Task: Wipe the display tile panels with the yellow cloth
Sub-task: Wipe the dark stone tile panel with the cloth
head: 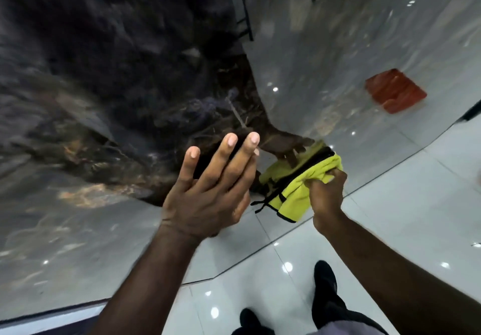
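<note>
Gripping the yellow cloth (291,194) bunched in the curled right hand (326,194), low against the pale glossy tile panel (325,48), just above the floor (263,293). Reaching forward with the left hand (208,191), spread straight-fingered and holding nothing, apparently flat on the dark marbled panel (104,74) alongside; too blurred to confirm contact.

Glossy white floor tiles (406,212), scattered light glints (288,267).
</note>
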A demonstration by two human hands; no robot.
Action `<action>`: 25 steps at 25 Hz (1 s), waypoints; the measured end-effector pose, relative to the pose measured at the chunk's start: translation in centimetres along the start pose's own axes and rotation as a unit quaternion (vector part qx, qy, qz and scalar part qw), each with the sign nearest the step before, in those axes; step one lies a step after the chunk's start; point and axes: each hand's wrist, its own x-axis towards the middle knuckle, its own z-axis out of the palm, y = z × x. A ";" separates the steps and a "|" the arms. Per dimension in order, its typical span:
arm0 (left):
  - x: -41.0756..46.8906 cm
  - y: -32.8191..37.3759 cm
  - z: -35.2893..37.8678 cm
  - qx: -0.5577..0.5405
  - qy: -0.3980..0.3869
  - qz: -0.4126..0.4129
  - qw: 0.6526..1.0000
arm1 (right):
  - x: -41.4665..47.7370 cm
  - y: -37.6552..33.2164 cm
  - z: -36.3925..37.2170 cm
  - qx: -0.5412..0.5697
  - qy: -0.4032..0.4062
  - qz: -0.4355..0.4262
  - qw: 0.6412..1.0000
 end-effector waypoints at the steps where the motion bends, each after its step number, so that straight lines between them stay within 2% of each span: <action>1: 0.0 -0.1 -0.3 -0.018 -0.011 -0.009 1.000 | -0.6 -0.7 0.1 -0.001 0.015 -0.037 0.999; 4: -1.1 -0.7 -2.2 -0.087 -0.065 -0.043 0.993 | -3.5 -4.0 0.3 0.036 0.064 -0.115 0.991; 6: -2.9 -2.4 -3.9 -0.097 -0.065 -0.070 0.991 | -5.6 -5.8 1.4 0.061 0.092 -0.102 0.989; 7: -4.2 -3.7 -4.8 -0.094 -0.053 -0.090 0.990 | -7.9 -6.5 2.6 0.071 0.102 -0.143 0.982; 8: -5.5 -5.3 -5.7 -0.090 -0.039 -0.116 0.988 | -11.1 -7.1 3.8 0.064 0.089 -0.223 0.969; 10: -8.2 -8.4 -7.2 -0.074 -0.012 -0.161 0.984 | -17.8 -7.8 5.5 0.054 0.026 -0.383 0.922; 11: -9.5 -9.7 -8.0 -0.069 -0.001 -0.176 0.982 | -19.5 -8.4 6.1 0.058 0.021 -0.415 0.908; 12: -10.9 -10.9 -8.7 -0.068 0.007 -0.187 0.980 | -20.2 -9.3 6.7 0.067 0.051 -0.407 0.910; 14: -13.0 -12.7 -9.8 -0.076 0.011 -0.196 0.978 | -20.7 -11.1 7.3 0.126 0.111 -0.289 0.943; 15: -14.2 -13.5 -10.3 -0.079 0.009 -0.192 0.978 | -21.9 -11.2 7.9 0.136 0.114 -0.273 0.945; 16: -15.1 -14.3 -10.8 -0.083 0.006 -0.187 0.979 | -24.0 -10.8 8.5 0.088 0.102 -0.349 0.927; 18: -16.2 -15.7 -11.3 -0.095 0.006 -0.176 0.980 | -28.4 -8.7 9.6 -0.052 0.024 -0.542 0.839; 19: -16.7 -16.2 -11.4 -0.097 0.006 -0.167 0.981 | -28.7 -7.9 9.9 -0.075 0.003 -0.587 0.806; 20: -17.1 -16.6 -11.4 -0.098 0.005 -0.159 0.982 | -28.7 -8.1 9.9 -0.060 0.005 -0.572 0.818; 22: -17.4 -16.8 -11.2 -0.100 0.013 -0.156 0.983 | -27.3 -9.9 10.1 0.065 0.069 -0.395 0.914; 23: -17.5 -16.6 -11.2 -0.106 0.019 -0.166 0.980 | -27.2 -10.4 10.0 0.100 0.077 -0.309 0.943; 24: -17.4 -16.2 -11.2 -0.115 0.020 -0.177 0.977 | -27.6 -10.2 9.8 0.100 0.072 -0.310 0.943; 25: -17.4 -15.8 -11.1 -0.122 0.020 -0.182 0.975 | -28.8 -9.7 9.6 0.062 0.063 -0.401 0.912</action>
